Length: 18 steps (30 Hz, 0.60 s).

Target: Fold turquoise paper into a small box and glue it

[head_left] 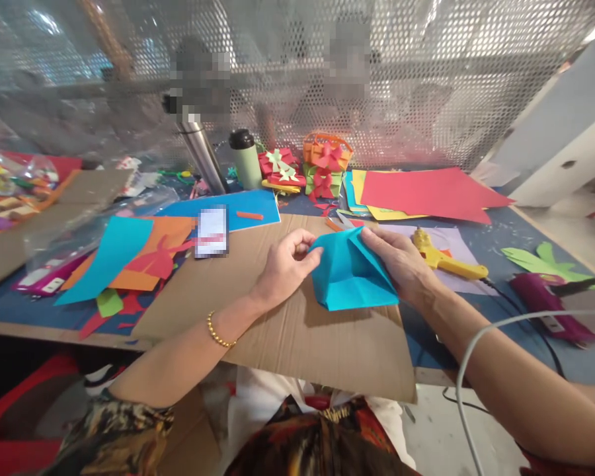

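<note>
Between my two hands is a folded blue paper box (350, 271), held a little above a sheet of brown cardboard (272, 317). My left hand (292, 258) pinches its left edge between thumb and curled fingers. On the other side, my right hand (394, 258) grips the right wall, thumb on the upper edge; most of its fingers are hidden behind the paper. Creases run across the box, and its near side bulges toward me. Just behind it lie scissors (346, 220), partly covered by the paper.
A yellow glue gun (446, 258) with a cord rests right on lilac paper. Left are a phone (211, 231) and coloured paper scraps (129, 264). Behind stand a steel flask (203, 155), a green bottle (246, 162), small paper baskets (327, 162) and red sheets (431, 192). A white cable (469, 357) crosses my right forearm.
</note>
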{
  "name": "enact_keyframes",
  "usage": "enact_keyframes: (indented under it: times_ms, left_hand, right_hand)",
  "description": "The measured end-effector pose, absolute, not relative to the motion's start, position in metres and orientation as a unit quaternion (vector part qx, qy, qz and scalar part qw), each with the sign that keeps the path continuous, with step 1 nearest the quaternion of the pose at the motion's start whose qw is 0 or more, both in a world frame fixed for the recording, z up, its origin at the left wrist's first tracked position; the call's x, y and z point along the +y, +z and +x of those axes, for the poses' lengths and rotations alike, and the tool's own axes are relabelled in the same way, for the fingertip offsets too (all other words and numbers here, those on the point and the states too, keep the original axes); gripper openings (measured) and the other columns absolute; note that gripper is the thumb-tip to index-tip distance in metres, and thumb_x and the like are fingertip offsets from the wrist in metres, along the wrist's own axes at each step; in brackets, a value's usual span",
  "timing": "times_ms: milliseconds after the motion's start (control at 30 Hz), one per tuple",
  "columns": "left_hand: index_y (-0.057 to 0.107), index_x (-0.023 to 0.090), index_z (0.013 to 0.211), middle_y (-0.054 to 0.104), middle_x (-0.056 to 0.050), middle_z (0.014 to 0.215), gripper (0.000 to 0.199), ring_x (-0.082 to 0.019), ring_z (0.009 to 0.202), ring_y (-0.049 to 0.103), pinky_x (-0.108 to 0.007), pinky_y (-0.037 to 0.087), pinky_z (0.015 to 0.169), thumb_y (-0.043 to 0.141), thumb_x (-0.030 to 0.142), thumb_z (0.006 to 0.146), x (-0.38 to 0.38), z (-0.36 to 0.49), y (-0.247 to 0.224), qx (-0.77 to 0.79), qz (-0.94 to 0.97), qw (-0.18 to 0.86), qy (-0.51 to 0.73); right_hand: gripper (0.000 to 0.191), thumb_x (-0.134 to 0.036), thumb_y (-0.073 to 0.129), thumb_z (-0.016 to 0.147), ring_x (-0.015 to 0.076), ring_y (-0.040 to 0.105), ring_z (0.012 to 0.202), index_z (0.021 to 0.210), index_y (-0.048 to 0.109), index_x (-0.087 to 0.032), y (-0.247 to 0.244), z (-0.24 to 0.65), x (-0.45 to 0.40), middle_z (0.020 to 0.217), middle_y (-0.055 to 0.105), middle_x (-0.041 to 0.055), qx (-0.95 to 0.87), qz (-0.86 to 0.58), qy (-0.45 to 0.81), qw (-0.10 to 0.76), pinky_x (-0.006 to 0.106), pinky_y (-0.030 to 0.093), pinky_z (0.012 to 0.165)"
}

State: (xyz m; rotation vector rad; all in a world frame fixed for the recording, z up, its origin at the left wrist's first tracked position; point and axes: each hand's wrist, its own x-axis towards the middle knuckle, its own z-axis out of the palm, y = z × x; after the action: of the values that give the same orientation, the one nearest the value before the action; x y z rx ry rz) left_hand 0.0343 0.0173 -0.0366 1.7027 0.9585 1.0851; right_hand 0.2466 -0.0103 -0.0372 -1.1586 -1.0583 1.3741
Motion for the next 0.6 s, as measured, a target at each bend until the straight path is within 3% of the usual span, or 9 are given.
enact_keyframes:
  times_ms: [200,400,600]
  left_hand:
    - [0.065,0.017,0.103,0.059,0.003,0.07,0.028,-0.012,0.064,0.051,-0.025,0.041,0.06,0.062,0.035,0.082,0.013,0.033,-0.032,0.361,0.722,0.458,0.371]
    - [0.057,0.02,0.08,0.042,0.006,0.062,0.023,-0.01,0.059,0.041,-0.025,0.032,0.054,0.057,0.041,0.089,0.012,0.029,-0.026,0.363,0.769,0.41,0.329]
    - [0.042,0.022,0.066,0.041,0.006,0.061,0.024,-0.009,0.057,0.038,-0.025,0.032,0.054,0.055,0.029,0.084,0.013,0.029,-0.026,0.346,0.796,0.334,0.366]
  right_hand:
    - [0.064,-0.084,0.076,0.069,0.0145,0.053,0.061,0.075,0.061,-0.022,-0.034,0.239,-0.016,0.066,0.058,-0.0017,-0.479,-0.532,0.488,0.5,0.027,0.045,0.055]
    - [0.069,-0.09,0.067,0.071,0.0111,0.041,0.058,0.072,0.051,-0.023,-0.034,0.236,-0.019,0.063,0.043,-0.0051,-0.518,-0.546,0.459,0.471,0.025,0.034,0.051]
    - [0.069,-0.092,0.062,0.074,0.0154,0.049,0.064,0.073,0.05,-0.025,-0.033,0.236,-0.019,0.067,0.048,-0.0023,-0.536,-0.562,0.45,0.441,0.028,0.04,0.053]
